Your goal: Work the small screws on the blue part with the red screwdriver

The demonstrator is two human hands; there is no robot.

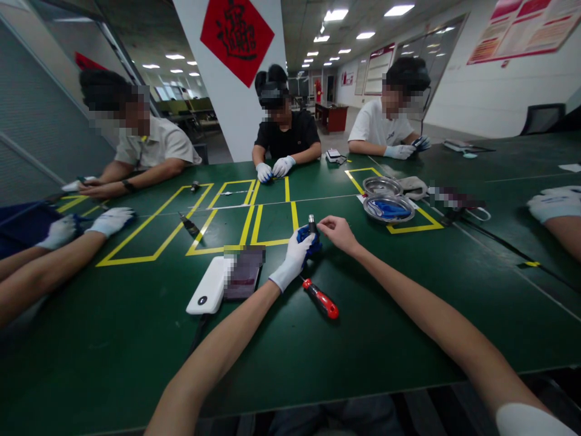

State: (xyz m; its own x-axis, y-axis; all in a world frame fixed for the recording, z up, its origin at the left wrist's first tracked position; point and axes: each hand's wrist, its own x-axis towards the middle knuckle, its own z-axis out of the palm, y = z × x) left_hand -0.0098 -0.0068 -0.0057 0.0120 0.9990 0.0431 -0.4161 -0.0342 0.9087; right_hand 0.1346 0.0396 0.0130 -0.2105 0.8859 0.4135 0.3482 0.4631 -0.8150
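Observation:
My left hand (299,251), in a white glove with blue palm, is closed round a small dark cylindrical part (312,225) held upright above the green table (385,315). My bare right hand (338,233) reaches in from the right, its fingers pinched at the top of that part. A red-handled screwdriver (321,299) lies on the table just below my left wrist.
A white power bank (206,293) and a dark phone (242,281) lie left of my left arm. Two metal dishes (388,209) stand at the right by yellow tape boxes (272,224). Several other people sit round the table, their gloved hands resting at its edges.

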